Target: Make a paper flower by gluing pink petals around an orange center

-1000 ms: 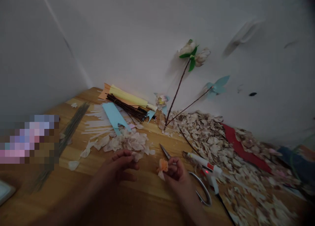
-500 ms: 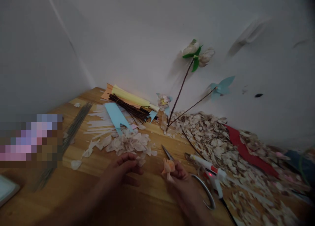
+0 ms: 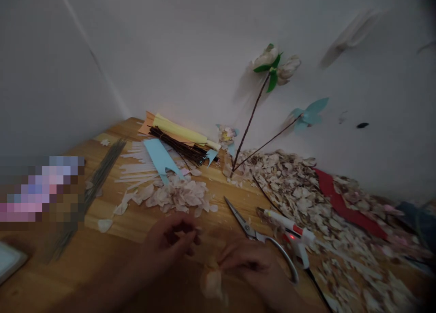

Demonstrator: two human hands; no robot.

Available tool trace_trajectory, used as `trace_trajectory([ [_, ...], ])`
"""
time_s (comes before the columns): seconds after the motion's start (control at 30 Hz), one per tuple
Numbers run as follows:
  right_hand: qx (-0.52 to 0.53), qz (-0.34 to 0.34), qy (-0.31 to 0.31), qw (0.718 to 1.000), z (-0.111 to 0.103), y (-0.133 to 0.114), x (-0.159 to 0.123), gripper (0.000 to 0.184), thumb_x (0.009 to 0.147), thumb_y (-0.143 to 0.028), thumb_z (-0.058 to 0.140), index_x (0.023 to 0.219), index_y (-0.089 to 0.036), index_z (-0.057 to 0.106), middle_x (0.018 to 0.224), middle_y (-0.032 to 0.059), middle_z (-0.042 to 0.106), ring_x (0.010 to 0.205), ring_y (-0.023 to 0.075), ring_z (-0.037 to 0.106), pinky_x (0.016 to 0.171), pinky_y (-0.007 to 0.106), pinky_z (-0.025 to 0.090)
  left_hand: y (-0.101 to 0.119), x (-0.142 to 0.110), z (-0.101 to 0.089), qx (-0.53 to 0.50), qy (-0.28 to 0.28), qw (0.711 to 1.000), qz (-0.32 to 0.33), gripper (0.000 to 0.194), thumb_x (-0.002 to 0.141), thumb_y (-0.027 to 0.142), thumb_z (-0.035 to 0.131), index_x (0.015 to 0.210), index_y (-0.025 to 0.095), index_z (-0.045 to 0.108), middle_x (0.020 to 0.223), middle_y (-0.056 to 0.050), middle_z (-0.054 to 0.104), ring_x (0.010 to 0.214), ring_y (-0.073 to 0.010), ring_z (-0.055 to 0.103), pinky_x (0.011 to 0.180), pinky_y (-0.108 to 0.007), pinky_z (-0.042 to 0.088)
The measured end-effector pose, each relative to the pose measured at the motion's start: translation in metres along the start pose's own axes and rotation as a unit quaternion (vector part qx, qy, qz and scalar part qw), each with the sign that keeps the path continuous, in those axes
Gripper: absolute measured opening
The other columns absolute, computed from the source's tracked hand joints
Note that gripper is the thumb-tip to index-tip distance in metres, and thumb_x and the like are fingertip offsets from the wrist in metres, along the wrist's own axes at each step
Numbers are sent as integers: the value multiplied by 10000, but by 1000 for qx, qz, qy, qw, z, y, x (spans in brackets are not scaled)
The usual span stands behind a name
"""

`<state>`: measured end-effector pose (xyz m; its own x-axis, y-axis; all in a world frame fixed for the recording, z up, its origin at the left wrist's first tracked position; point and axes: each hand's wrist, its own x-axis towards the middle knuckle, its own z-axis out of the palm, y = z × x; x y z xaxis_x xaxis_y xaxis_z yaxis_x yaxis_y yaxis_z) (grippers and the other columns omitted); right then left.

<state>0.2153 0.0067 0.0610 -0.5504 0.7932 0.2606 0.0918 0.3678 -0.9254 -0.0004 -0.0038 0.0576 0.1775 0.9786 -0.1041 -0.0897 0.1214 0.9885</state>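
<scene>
In the head view my right hand (image 3: 252, 263) pinches a small pale-orange petal flower (image 3: 211, 283), which hangs below its fingertips and is blurred. My left hand (image 3: 172, 240) is to the left, thumb and fingers curled together; a pale bit shows between them, too unclear to name. Beyond it lies a heap of pale petals (image 3: 187, 195). Metal scissors (image 3: 250, 231) rest on the table just past my right hand, their handles partly behind it. A white glue gun (image 3: 289, 226) with a lit red light lies right of the scissors.
Dried petals (image 3: 299, 190) cover the right side, with a red strip (image 3: 347, 208) across them. Flower stems (image 3: 254, 117) lean on the wall. Brown stems (image 3: 180, 147), blue paper (image 3: 158, 154), white sticks (image 3: 134, 170) and grey wires (image 3: 102, 172) lie at the back left.
My right hand has turned over, and the flower in it now points down and closer to me. My left hand's fingers have curled in. The scissors show more fully.
</scene>
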Motion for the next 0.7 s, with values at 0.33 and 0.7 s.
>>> trace_trajectory([
  [0.33, 27, 66, 7, 997, 2, 5, -4, 35, 730, -262, 715, 732, -262, 749, 708, 20, 709, 662, 134, 648, 621, 218, 501, 6, -11, 0, 217, -68, 970, 86, 117, 825, 240, 501, 879, 238, 605, 832, -11, 642, 743, -145, 627, 614, -220, 500],
  [0.7, 200, 282, 26, 938, 8, 16, -8, 99, 541, -174, 790, 579, -232, 719, 602, -22, 693, 569, 105, 613, 555, 199, 456, 19, -13, 1, 255, -151, 946, 135, 134, 794, 147, 510, 853, 206, 615, 823, -31, 647, 755, -155, 606, 642, -227, 488],
])
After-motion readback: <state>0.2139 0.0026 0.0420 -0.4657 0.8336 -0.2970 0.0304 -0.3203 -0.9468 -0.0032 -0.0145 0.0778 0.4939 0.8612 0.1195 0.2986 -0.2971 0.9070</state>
